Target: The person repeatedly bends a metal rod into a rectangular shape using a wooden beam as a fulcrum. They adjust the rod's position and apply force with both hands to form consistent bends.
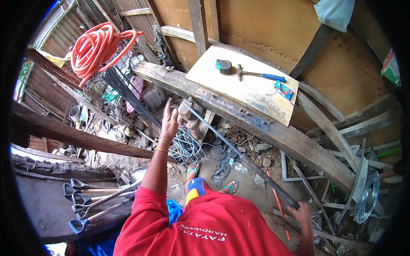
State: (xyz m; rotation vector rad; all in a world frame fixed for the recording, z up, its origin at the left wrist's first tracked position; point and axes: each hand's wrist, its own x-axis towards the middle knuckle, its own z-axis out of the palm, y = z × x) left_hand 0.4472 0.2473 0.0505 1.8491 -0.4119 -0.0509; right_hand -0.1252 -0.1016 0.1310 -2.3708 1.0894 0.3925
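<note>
"Two bare hands work on the near side of a heavy wooden beam. What are they doing?"

"The right hand, well short of the beam, is closed around the near end of a dark pipe; its fingertips curl out of sight. The left hand, near the beam's left half, is spread, with nothing visible in it."

"And the pipe itself?"

"It slants along the beam's near side, with a thinner ribbed rod continuing its line toward the beam. How the two join cannot be made out, nor whether the rod's far tip touches the wooden blocks just below the beam."

"What else is obscured?"

"Below the beam's left half, a tangled grey wire bundle shows no clear ends. Farther from the beam, on its near side, shovels run toward the red sleeve, their blades hard to make out. High above the beam, the upper edge cuts off a pale bag."

"Beyond the beam?"

"A board carries a hammer and a tape measure."
</note>
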